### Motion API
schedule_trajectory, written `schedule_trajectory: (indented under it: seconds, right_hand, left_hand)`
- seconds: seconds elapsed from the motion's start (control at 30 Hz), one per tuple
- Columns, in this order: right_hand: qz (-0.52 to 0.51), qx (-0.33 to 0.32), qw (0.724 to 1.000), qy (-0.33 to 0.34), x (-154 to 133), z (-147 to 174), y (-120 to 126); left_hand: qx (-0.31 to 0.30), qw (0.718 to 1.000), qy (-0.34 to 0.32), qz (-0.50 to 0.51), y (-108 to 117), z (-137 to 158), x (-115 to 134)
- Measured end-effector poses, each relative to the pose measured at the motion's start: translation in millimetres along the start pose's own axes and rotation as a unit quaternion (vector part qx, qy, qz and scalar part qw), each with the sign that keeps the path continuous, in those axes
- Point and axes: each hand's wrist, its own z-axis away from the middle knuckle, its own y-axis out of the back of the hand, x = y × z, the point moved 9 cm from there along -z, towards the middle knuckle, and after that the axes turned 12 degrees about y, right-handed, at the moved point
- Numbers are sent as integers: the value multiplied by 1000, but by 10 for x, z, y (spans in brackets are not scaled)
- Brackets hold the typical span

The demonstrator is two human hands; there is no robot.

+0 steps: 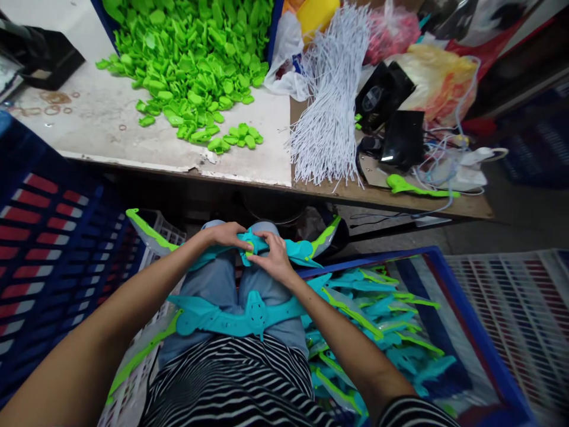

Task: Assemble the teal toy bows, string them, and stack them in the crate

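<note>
Across my knees lies a turquoise toy bow (pixel 297 249) with lime-green edged tips. My left hand (pixel 228 235) is closed on its middle from the left, and my right hand (pixel 274 258) grips it from the right. Both thumbs meet at a small green plastic piece (pixel 249 248) at the bow's centre; whether it is fully seated I cannot tell. A second turquoise bow half (pixel 231 320) rests on my lap nearer my body, its slotted centre facing up and a green-edged tip hanging to the left.
Loose green plastic pieces (pixel 195 89) spill from a blue bin onto the worktable (pixel 258 166). A bundle of white cords (pixel 329 101) lies beside them. At my right stands a blue crate (pixel 466 308) of bow parts; at my left, a tall blue crate (pixel 40 267).
</note>
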Motion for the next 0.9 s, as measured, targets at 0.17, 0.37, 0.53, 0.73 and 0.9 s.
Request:
schedule_trajectory:
  seconds: [0.17, 0.37, 0.53, 0.73, 0.9]
  right_hand:
    - [40, -28, 998, -29, -45, -53, -46]
    - [-19, -172, 984, 41, -163, -379, 106]
    - [90, 29, 992, 81, -324, -1451, 888]
    - [251, 10, 968, 7, -284, -2379, 808]
    - [286, 27, 958, 5, -311, -2208, 827]
  left_hand:
    - [46, 999, 2, -12, 36, -13, 21]
    - [103, 991, -26, -78, -9, 205, 160]
    - [301, 921, -44, -244, -142, 541, 274]
    - [420, 875, -68, -230, -543, 853, 128]
    - [312, 939, -5, -142, -1080, 1132, -86]
